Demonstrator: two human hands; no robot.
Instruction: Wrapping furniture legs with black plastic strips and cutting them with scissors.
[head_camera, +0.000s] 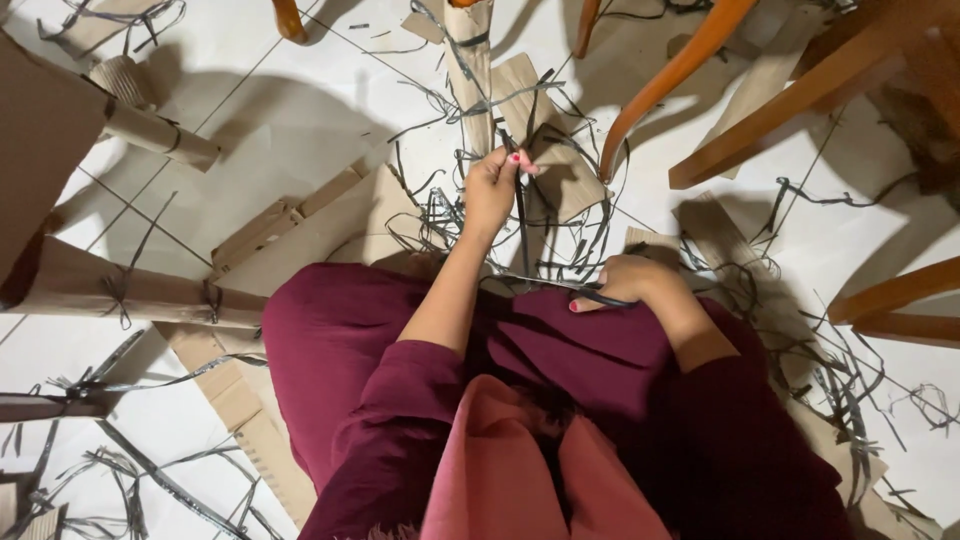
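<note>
- While you sit on the white tiled floor, your left hand is raised and closed around a dark plastic strap, pinching its upper end.
- Your right hand grips the same strap's lower end, low over your maroon lap.
- Loose straps, cardboard pieces and wooden chair legs lie around you.

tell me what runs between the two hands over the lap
In the head view, a dark plastic strap stretches between them: the left hand pinches its upper end, the right hand grips the lower end, above the maroon lap.
</note>
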